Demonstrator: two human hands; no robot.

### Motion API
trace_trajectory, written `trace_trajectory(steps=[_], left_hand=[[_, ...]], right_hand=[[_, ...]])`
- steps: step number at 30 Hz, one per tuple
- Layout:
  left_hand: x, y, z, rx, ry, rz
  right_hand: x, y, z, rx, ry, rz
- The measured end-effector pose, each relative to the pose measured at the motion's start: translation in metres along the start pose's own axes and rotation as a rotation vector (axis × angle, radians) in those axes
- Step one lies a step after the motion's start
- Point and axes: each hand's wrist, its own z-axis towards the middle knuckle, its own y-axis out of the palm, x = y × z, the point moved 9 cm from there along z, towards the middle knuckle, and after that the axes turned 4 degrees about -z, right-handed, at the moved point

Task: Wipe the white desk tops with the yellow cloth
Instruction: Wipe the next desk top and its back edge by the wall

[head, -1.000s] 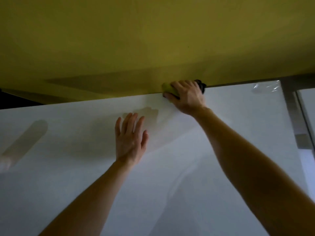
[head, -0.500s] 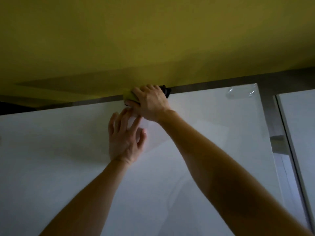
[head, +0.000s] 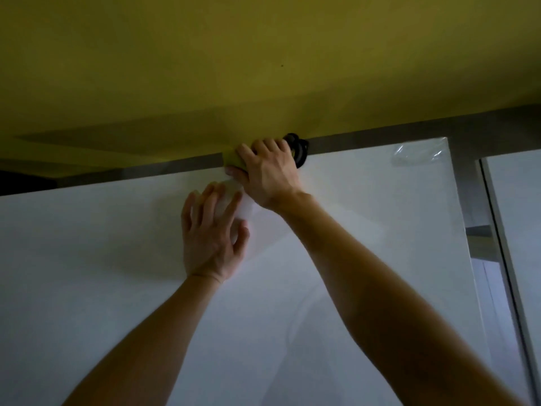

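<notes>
A white desk top (head: 117,259) fills the lower view, with its far edge running under a yellow wall. At that far edge my right hand (head: 268,171) grips the yellow cloth (head: 231,159), of which only a small folded corner shows past my fingers. My left hand (head: 210,232) lies on the desk just below and left of the right hand, fingers spread and slightly bent, touching a clear film or paper sheet (head: 248,206) on the surface.
Black cables (head: 297,148) bunch at the desk's far edge beside my right hand. Clear plastic wrap (head: 415,155) sits at the desk's far right corner. A grey gap (head: 474,218) separates this desk from a second white desk top (head: 521,215) at right.
My right hand with the cloth has slid left along the far edge. My left hand moved up close under it and its fingers bent a little.
</notes>
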Motion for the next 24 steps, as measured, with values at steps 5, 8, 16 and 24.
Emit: trace_trajectory(steps=[5,8,16,24], left_hand=[[0.001,-0.003,0.0,0.004,0.015,-0.026],[0.002,-0.001,0.001,0.01,0.028,-0.029],[0.005,0.0,0.001,-0.018,0.037,-0.015],[0.061,0.011,0.007,-0.119,-0.011,0.01]], right_hand=[[0.126,-0.054,-0.049,0.008,0.106,-0.069],[0.194,-0.087,-0.084,0.092,0.275,-0.211],[0.016,-0.013,-0.006,-0.069,0.015,-0.099],[0.24,-0.103,-0.11,0.013,0.285,-0.235]])
